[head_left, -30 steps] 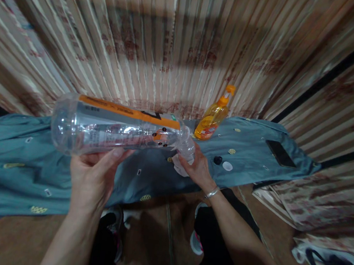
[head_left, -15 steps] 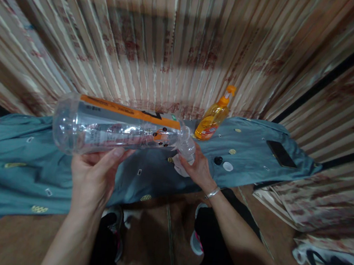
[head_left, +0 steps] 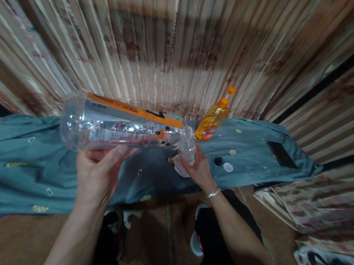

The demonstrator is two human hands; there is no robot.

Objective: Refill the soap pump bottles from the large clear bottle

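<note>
My left hand point(head_left: 99, 170) is closed around the underside of a large clear plastic bottle point(head_left: 117, 131) with an orange and grey label. The bottle lies nearly level in the air, its base to the left and its neck tipped slightly down to the right. My right hand point(head_left: 200, 167) grips a small clear plastic bottle point(head_left: 188, 147), whose top meets the large bottle's mouth. Part of the small bottle is hidden by my fingers. A piece of white tissue point(head_left: 180, 166) shows beneath that hand. Whether liquid passes between the bottles, I cannot tell.
An orange pump bottle point(head_left: 213, 117) stands at the back of the cloth-covered bench point(head_left: 200, 157). To the right lie a black cap point(head_left: 218, 160), a white cap point(head_left: 228, 167) and a dark phone point(head_left: 281, 155). A pleated curtain point(head_left: 188, 43) hangs behind.
The large bottle and my left hand have shifted slightly right, and the bottle's base sits a little higher. My right hand and the small bottle have stayed almost in place.
</note>
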